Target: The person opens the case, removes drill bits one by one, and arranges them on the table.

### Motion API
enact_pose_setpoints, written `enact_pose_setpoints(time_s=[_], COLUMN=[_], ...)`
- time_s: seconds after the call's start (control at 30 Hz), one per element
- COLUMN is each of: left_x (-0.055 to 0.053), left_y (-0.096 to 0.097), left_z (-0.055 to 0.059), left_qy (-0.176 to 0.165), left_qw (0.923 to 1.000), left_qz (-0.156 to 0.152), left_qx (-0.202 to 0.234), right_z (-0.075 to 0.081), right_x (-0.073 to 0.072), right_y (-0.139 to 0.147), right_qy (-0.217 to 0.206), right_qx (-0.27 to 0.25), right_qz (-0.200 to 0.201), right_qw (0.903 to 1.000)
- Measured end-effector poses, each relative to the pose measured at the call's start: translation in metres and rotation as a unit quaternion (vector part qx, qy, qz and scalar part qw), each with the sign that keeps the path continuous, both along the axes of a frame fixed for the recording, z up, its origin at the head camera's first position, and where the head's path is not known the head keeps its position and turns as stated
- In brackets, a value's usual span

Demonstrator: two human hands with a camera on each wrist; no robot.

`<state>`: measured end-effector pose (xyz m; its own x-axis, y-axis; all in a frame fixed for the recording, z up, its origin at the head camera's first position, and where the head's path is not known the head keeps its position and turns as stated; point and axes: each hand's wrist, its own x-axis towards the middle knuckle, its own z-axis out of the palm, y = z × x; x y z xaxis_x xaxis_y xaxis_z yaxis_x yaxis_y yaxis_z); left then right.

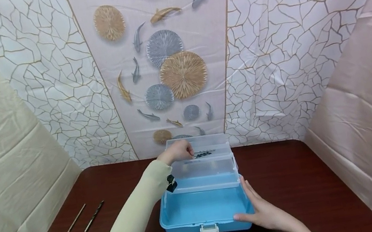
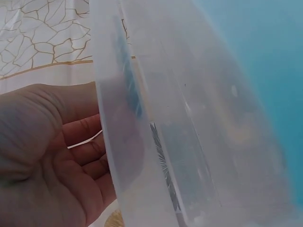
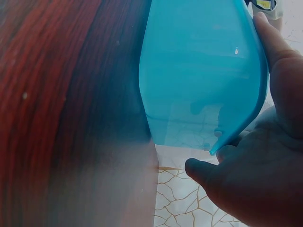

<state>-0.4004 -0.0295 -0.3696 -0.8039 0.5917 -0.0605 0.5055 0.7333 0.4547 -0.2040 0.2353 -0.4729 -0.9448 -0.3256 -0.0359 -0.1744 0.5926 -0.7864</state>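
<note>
Patterned cloth (image 1: 211, 46) backs the reddish table (image 1: 285, 181), right hand (image 1: 264, 210) spread along a blue box (image 1: 183, 230), left hand's (image 1: 178, 151) grip unclear.

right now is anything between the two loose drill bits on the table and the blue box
Yes, the left sleeve: in the head view it crosses between the drill bits and the blue box. Nothing else visible stands between them on the table.

L fingers (image 2: 89, 152) ptly blurry thru cloudy tray (image 2: 106, 61)
</note>
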Motion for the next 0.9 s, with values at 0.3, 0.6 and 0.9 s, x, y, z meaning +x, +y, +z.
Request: enact_pose_setpoints(time_s=[0.3,0.6,0.9], left_x=[0.0041,0.004,0.0055], left_y=[0.0032,0.0021,0.002], left_z=[0.0053,0.0015,0.0019], left_qy=[-0.014,-0.014,-0.024], left_qw=[0.9997,0.9997,0.9994], left_qz=[0.015,0.018,0.022], left_qx=[-0.014,0.004,0.015], right_z=[-0.0001,0.0004,-0.0005], right_x=[0.0003,0.001,0.0005], right_y=[-0.0005,0.0002,0.0004], right_qy=[0.003,0.007,0.008], right_qx=[-0.001,0.0,-0.001], right_qz=[0.001,0.004,0.005], right_qw=[1.0,1.0,1.0])
